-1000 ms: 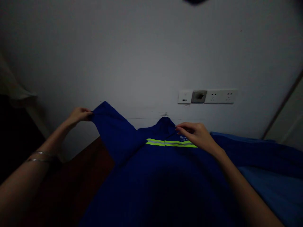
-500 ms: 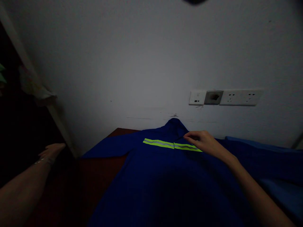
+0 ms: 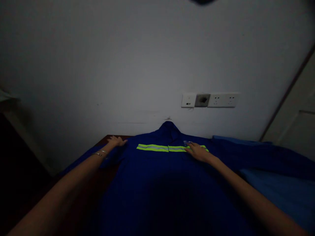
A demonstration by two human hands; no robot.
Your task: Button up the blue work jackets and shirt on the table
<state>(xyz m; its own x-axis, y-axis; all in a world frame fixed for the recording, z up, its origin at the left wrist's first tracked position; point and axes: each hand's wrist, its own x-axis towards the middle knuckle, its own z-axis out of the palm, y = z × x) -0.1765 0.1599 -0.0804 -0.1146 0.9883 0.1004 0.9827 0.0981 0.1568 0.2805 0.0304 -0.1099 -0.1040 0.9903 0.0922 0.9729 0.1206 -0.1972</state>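
Observation:
A blue work jacket lies spread out with its collar toward the wall and its sleeves out to both sides. Across its chest runs a yellow-green reflective strip, split at the front middle. My left hand, with a bracelet at the wrist, rests at the shoulder of the sleeve on the left, fingers spread. Over the chest on the right, my right hand lies with its fingers stretched out on the strip, just below a small pale print. The lower part of the jacket is lost in deep shadow.
Beneath the jacket is a dark red-brown tabletop. Lighter blue cloth lies under the sleeve on the right. A row of sockets is set in the pale wall behind. A door stands at the far right.
My left hand has come in from the far left onto the jacket's shoulder. My right hand has left the collar edge and flattened on the chest. The view has turned right.

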